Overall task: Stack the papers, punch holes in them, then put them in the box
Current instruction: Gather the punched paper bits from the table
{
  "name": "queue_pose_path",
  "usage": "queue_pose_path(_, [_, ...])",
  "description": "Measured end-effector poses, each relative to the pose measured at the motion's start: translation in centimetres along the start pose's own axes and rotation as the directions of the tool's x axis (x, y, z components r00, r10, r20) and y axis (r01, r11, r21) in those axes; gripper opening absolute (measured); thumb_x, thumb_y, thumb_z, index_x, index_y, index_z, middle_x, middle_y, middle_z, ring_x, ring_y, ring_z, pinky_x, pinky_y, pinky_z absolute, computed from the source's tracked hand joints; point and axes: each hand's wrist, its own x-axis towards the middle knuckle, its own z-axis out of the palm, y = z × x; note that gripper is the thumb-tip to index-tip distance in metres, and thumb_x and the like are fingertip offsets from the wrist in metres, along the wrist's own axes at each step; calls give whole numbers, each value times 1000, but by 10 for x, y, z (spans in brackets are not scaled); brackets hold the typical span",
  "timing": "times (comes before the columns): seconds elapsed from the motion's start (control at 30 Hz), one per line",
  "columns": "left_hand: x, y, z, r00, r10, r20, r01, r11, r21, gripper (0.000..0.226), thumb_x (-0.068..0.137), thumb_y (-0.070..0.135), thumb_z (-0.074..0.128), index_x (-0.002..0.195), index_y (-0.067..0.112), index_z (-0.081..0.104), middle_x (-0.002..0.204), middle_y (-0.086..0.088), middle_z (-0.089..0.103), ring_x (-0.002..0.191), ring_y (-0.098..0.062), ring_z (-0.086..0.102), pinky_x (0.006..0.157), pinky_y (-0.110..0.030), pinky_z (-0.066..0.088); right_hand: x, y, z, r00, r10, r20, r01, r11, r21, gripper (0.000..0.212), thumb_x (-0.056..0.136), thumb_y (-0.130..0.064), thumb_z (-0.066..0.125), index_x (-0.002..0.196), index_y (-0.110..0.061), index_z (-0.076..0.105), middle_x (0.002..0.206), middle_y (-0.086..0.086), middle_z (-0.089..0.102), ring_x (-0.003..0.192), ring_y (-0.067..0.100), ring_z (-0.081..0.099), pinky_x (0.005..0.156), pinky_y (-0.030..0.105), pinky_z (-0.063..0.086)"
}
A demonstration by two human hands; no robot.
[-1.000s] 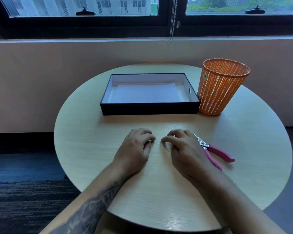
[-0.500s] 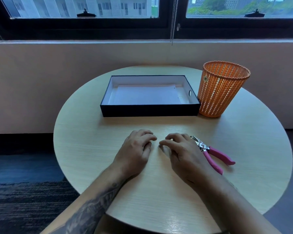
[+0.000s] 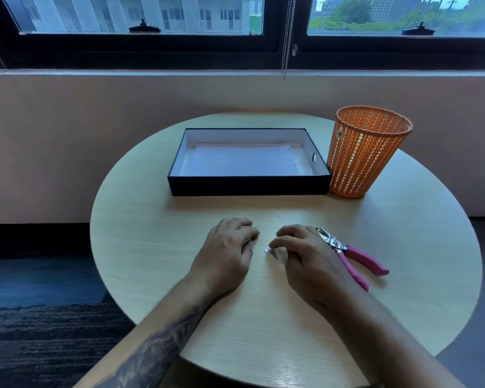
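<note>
A black box with a white inside stands at the far middle of the round table. White papers lie flat in it, with a small hole near their right edge. A pink-handled hole punch lies on the table just right of my right hand. A tiny white paper dot lies on the tabletop at my right index fingertip. My left hand rests palm down beside it, fingers curled and holding nothing.
An orange mesh wastebasket stands upright against the box's right end. The round wooden table drops off to dark carpet at left. A wall and window sill run behind the table.
Both hands stay close together at the table's middle. The fingertips have drawn slightly apart, and the small white dot now shows between them. The view has tilted a little.
</note>
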Motion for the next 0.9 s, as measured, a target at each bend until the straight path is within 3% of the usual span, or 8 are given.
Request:
queue_pose_path(0.13, [0,1,1,1000,-4,-7,4,1000,-7,21,97,25,56,111,22,71,124,7,63,121,-12,49,104,-29,35,2,-4,-6,996,90,-25,-87,993,77,26,89,-11,54,103,-23,73,104,-14,61,103,2,57,85,21,47])
queue_pose_path(0.27, [2,1,0,1000,-6,-11,6,1000,-2,20,97,25,56,109,22,71,124,7,63,120,-12,49,103,-28,34,13,-12,-11,990,54,129,-33,987,-155,17,93,-36,60,99,-25,72,93,-8,62,95,14,56,76,32,47])
queue_pose_path(0.37, [1,1,0,1000,-6,-8,6,1000,2,21,97,25,55,109,22,71,124,7,63,120,-13,49,103,-27,33,19,-21,-8,991,27,132,10,962,-271,22,92,-43,58,97,-27,71,91,-7,65,91,17,59,71,34,47])
queue_pose_path(0.57, [2,0,1,1000,-6,-7,6,1000,6,21,96,28,54,108,23,71,124,7,63,120,-13,49,103,-28,33,32,-32,-2,990,-20,142,78,905,-418,24,90,-42,61,91,-22,72,86,0,68,84,23,65,63,30,32])
queue_pose_path(0.7, [2,0,1,1000,-5,-2,5,1000,13,21,96,26,54,109,22,71,124,7,63,120,-13,49,102,-25,30,32,-28,3,988,-79,134,136,859,-494,13,79,-34,73,74,-22,72,66,-2,64,62,22,65,53,26,29])
queue_pose_path(0.9, [1,2,-1,1000,-12,5,12,1000,13,20,97,24,54,109,23,70,125,9,62,119,-11,48,98,-21,26,27,-21,7,985,-129,112,166,875,-454,12,78,-23,71,71,-17,63,64,0,58,60,25,61,45,34,47])
